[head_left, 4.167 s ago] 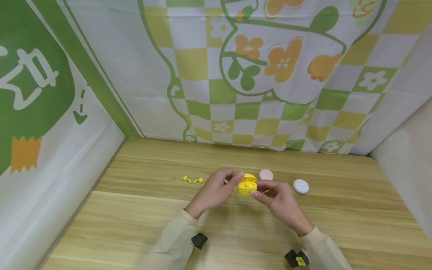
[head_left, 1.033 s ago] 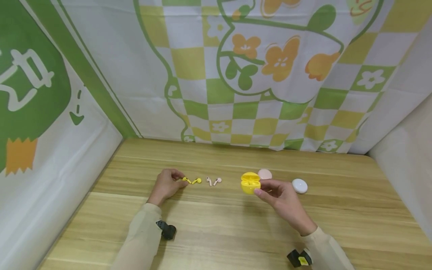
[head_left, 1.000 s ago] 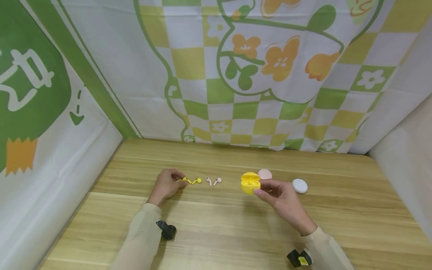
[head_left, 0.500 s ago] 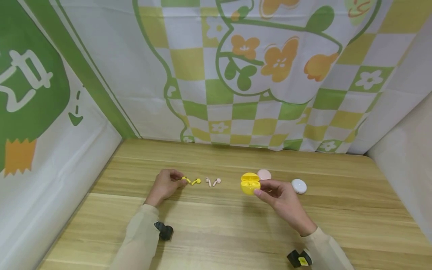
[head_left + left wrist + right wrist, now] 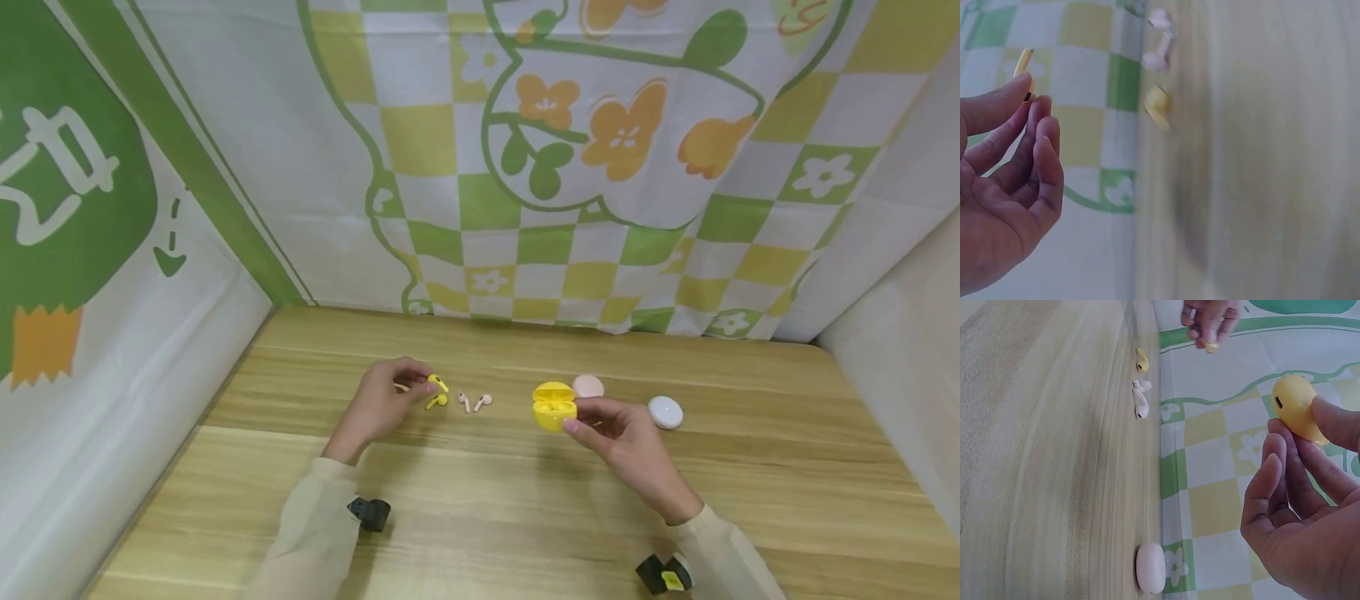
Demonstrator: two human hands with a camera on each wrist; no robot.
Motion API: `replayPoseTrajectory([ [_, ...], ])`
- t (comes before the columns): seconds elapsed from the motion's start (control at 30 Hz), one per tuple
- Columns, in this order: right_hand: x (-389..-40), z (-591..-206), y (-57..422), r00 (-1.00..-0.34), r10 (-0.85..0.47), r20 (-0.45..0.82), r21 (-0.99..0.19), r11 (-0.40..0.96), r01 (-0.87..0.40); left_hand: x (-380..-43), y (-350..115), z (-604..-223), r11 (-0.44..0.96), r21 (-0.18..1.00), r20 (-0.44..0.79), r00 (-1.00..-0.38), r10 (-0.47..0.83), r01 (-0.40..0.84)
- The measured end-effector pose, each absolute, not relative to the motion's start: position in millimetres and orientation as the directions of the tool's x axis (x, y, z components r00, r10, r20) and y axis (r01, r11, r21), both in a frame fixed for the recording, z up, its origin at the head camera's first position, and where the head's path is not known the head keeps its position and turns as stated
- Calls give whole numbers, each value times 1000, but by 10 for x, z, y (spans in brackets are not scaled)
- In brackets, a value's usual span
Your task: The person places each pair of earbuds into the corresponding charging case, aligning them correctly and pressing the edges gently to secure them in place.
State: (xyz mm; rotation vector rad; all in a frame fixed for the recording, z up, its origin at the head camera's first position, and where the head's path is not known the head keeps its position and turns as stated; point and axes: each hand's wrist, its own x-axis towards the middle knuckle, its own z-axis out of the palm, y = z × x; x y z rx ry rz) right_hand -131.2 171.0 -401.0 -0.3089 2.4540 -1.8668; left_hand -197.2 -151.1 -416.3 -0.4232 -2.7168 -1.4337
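Between thumb and fingertips my left hand (image 5: 384, 403) pinches a yellow earbud (image 5: 1023, 62), lifted off the table with its stem pointing away from the palm. The other yellow earbud (image 5: 437, 402) lies on the wood just below that hand in the head view. My right hand (image 5: 626, 446) grips a yellow earbud case (image 5: 554, 413) by its side and holds it above the table, lid flipped up. The case's charging port faces the right wrist camera. A pair of pale pink earbuds (image 5: 482, 402) lies on the table between the two hands.
Behind the yellow case sits a closed pink case (image 5: 588, 387). A white round case (image 5: 665, 412) stands to the right, beyond the right hand. Printed cloth (image 5: 540, 250) hangs along the table's back edge, and more cloth covers the left side.
My left hand has picked the left yellow earbud off the table and moved slightly right and up. Earlier, it had been at the yellow case. The right hand keeps holding the case almost still.
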Motion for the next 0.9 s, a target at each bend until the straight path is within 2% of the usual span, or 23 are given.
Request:
replayPoseTrajectory([
  [0.4, -1289, -4000, 1685, -973, -203, 112, -960, 230, -159, -1786, -1143, -3830, 410, 856, 204, -934, 295, 316],
  [0.9, -1271, -3976, 1643, -973, -192, 126, -956, 237, -170, -1577, -782, -3618, 313, 849, 317, -884, 343, 426],
])
